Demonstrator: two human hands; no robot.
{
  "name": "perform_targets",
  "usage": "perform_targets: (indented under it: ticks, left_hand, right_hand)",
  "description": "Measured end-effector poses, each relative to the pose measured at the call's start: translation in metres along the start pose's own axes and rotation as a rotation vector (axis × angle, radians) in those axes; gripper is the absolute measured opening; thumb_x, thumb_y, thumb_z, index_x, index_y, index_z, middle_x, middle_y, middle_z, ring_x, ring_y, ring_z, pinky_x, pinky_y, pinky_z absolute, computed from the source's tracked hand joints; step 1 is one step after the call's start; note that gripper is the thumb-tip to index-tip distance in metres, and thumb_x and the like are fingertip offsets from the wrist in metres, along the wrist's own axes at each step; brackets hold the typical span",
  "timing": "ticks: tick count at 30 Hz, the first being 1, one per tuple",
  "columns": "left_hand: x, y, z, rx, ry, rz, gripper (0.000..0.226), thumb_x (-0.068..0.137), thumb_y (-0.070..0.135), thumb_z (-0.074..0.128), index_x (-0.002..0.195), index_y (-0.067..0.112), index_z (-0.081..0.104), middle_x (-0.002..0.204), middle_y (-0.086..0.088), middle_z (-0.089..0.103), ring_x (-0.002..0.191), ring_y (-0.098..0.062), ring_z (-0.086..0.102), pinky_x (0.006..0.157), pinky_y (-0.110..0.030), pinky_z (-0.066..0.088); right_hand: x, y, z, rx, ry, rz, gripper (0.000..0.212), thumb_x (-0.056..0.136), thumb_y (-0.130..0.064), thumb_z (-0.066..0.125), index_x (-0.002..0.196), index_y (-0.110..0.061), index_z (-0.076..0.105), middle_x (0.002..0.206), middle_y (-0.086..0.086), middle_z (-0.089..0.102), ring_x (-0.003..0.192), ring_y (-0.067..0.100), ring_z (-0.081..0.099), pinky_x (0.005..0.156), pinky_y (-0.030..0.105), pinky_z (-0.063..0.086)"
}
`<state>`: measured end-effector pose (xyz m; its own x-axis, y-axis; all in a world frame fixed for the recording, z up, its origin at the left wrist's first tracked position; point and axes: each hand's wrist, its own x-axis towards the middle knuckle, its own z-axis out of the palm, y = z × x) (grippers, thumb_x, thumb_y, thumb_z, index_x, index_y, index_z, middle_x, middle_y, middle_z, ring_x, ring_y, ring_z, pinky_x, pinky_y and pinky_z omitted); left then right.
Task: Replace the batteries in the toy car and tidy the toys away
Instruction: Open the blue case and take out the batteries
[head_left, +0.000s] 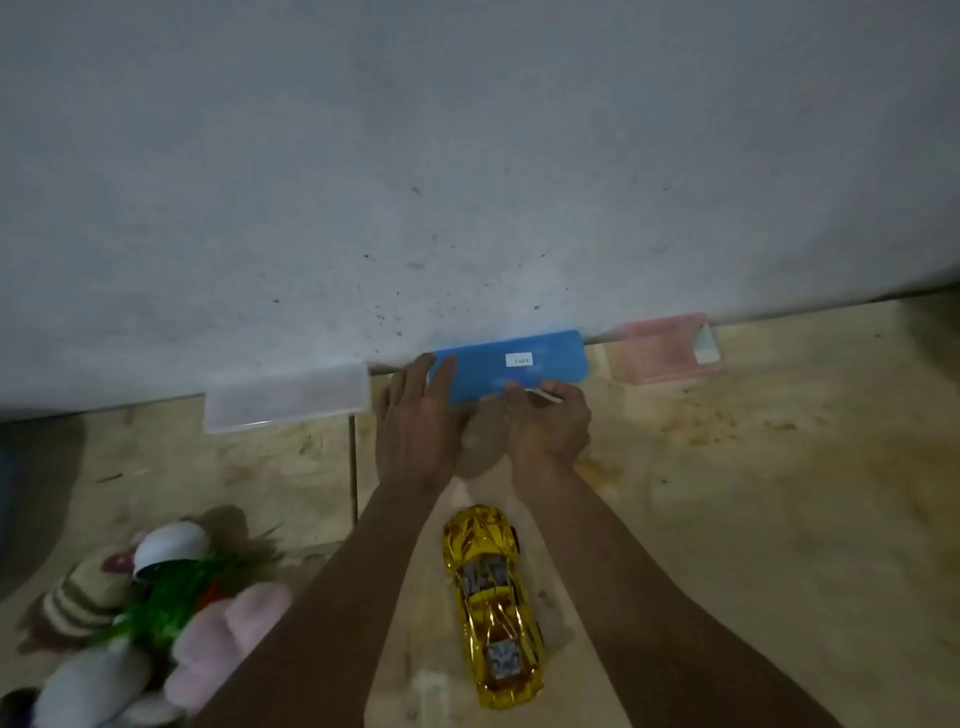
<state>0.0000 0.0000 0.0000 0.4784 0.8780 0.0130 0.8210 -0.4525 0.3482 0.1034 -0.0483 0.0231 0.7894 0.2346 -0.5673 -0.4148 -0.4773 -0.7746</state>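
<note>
A shiny gold toy car (491, 605) lies on the floor between my forearms, nose pointing away from me. Ahead of it, a blue plastic box (540, 364) with a small white label leans against the wall. My left hand (418, 421) rests flat on the box's left end, fingers stretched out. My right hand (550, 421) is at the box's front edge, fingers curled on a thin white object that I cannot identify. No batteries are visible.
A clear plastic box (285, 402) stands left of the blue one and a pink box (667, 351) right of it, all against the grey wall (467, 156). A heap of soft toys (156, 623) lies at the lower left on the tan floor (753, 493).
</note>
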Motion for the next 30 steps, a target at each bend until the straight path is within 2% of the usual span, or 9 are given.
perform_targets:
  ticks: [3, 6, 9, 13, 17, 23, 30]
  left_hand:
    - [0.011, -0.003, 0.005, 0.020, 0.014, 0.032, 0.059, 0.081, 0.026, 0.078, 0.135, 0.009, 0.058, 0.137, -0.016, 0.057, 0.126, -0.040, 0.052, 0.103, -0.051, 0.043]
    - [0.017, -0.004, 0.011, 0.037, -0.002, 0.042, 0.055, 0.078, 0.024, 0.081, 0.127, 0.006, 0.063, 0.130, -0.018, 0.060, 0.121, -0.042, 0.055, 0.100, -0.054, 0.048]
    - [0.020, -0.009, 0.018, 0.073, 0.054, 0.077, 0.053, 0.076, 0.023, 0.082, 0.123, 0.005, 0.064, 0.127, -0.019, 0.062, 0.118, -0.042, 0.057, 0.096, -0.054, 0.050]
    - [0.020, -0.012, 0.023, 0.084, 0.086, 0.097, 0.054, 0.076, 0.026, 0.081, 0.123, 0.007, 0.062, 0.127, -0.017, 0.061, 0.117, -0.041, 0.057, 0.094, -0.052, 0.051]
    - [0.024, -0.007, 0.017, 0.110, 0.075, 0.075, 0.057, 0.070, 0.028, 0.084, 0.120, 0.009, 0.064, 0.122, -0.014, 0.063, 0.113, -0.039, 0.058, 0.087, -0.050, 0.052]
    - [0.028, 0.003, 0.005, 0.195, -0.017, 0.013, 0.057, 0.081, 0.038, 0.075, 0.132, 0.018, 0.058, 0.133, -0.008, 0.056, 0.123, -0.031, 0.049, 0.095, -0.046, 0.043]
    - [0.030, 0.013, -0.003, 0.302, -0.104, 0.016, 0.054, 0.094, 0.045, 0.056, 0.141, 0.021, 0.045, 0.142, -0.005, 0.042, 0.133, -0.028, 0.034, 0.105, -0.044, 0.035]
  right_hand:
    - [0.010, 0.001, 0.011, 0.089, 0.051, 0.042, 0.029, 0.079, -0.016, 0.083, 0.094, -0.020, 0.058, 0.098, 0.009, 0.073, 0.086, 0.025, 0.072, 0.082, 0.035, 0.060]
    - [0.016, 0.002, 0.018, 0.177, 0.071, 0.119, 0.034, 0.076, -0.015, 0.085, 0.090, -0.024, 0.055, 0.098, 0.010, 0.072, 0.083, 0.027, 0.073, 0.079, 0.043, 0.062]
    - [0.024, 0.002, 0.019, 0.283, 0.074, 0.216, 0.040, 0.076, -0.009, 0.084, 0.099, -0.022, 0.054, 0.101, 0.011, 0.068, 0.077, 0.023, 0.073, 0.071, 0.039, 0.064]
    - [0.024, 0.002, 0.013, 0.394, 0.022, 0.271, 0.048, 0.076, -0.006, 0.083, 0.100, -0.025, 0.046, 0.105, 0.014, 0.067, 0.082, 0.023, 0.072, 0.059, 0.030, 0.059]
    - [0.023, 0.000, 0.008, 0.432, -0.034, 0.329, 0.053, 0.075, -0.004, 0.085, 0.108, -0.019, 0.046, 0.104, 0.020, 0.069, 0.083, 0.024, 0.074, 0.072, 0.039, 0.064]
    - [0.025, -0.006, 0.000, 0.460, -0.156, 0.384, 0.052, 0.078, -0.003, 0.082, 0.122, -0.002, 0.055, 0.093, 0.016, 0.070, 0.076, 0.018, 0.072, 0.062, 0.030, 0.062]
    - [0.026, -0.005, -0.006, 0.408, -0.210, 0.417, 0.035, 0.081, -0.011, 0.081, 0.109, -0.002, 0.064, 0.092, 0.012, 0.070, 0.080, 0.019, 0.070, 0.068, 0.034, 0.064]
